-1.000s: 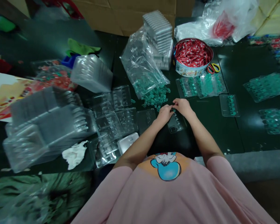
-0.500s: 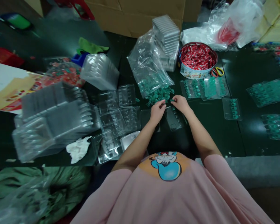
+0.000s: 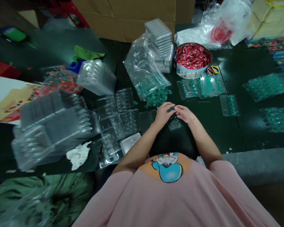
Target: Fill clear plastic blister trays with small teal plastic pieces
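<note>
My left hand point(image 3: 162, 114) and my right hand point(image 3: 184, 113) meet over the dark table, fingers pinched together on small green candies point(image 3: 171, 109) between them. Under the hands lies a clear plastic blister tray point(image 3: 174, 123). Just beyond the fingers a heap of loose green candies point(image 3: 157, 96) spills from a clear plastic bag point(image 3: 144, 74). What the right fingers hold is too small to make out.
Stacks of empty clear trays point(image 3: 52, 126) fill the left. A round tin of red candies point(image 3: 192, 60) and scissors point(image 3: 212, 70) stand behind. Filled green trays point(image 3: 201, 86) lie to the right, with more point(image 3: 266, 86) at the far right. Cardboard boxes point(image 3: 132, 15) line the back.
Both hands drew back a little from the green heap toward me and came together over the tray, now pinching green candies between them.
</note>
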Available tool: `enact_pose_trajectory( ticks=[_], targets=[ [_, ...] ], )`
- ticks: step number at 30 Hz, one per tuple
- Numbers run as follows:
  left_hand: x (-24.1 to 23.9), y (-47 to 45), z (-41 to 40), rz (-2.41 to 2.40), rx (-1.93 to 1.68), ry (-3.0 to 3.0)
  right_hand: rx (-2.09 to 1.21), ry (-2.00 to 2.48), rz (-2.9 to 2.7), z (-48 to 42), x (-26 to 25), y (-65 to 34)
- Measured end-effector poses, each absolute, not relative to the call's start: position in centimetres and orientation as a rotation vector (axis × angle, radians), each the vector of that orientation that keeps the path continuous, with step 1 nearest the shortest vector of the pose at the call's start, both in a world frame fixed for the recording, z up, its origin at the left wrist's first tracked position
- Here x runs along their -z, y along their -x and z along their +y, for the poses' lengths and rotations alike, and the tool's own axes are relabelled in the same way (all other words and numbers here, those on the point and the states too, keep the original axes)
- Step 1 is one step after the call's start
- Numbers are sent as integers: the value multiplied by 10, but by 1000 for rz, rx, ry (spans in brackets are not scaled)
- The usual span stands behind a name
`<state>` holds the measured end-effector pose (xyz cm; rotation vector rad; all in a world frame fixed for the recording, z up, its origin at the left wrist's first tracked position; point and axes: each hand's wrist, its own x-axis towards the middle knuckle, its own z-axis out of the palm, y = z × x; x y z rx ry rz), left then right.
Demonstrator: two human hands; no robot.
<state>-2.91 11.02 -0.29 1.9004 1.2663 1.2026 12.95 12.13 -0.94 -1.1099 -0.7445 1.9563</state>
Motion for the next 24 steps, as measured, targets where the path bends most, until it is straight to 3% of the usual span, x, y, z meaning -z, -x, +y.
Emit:
enact_pose_trajectory(
  ticks=[17,24],
  targets=[
    [2,38,118,1466,-1151,-1774,-1830,1110,-785,116,4,-141],
    [25,37,113,1502,-827,-1965,-1716,1151,-748,115,8,-161]
  ],
)
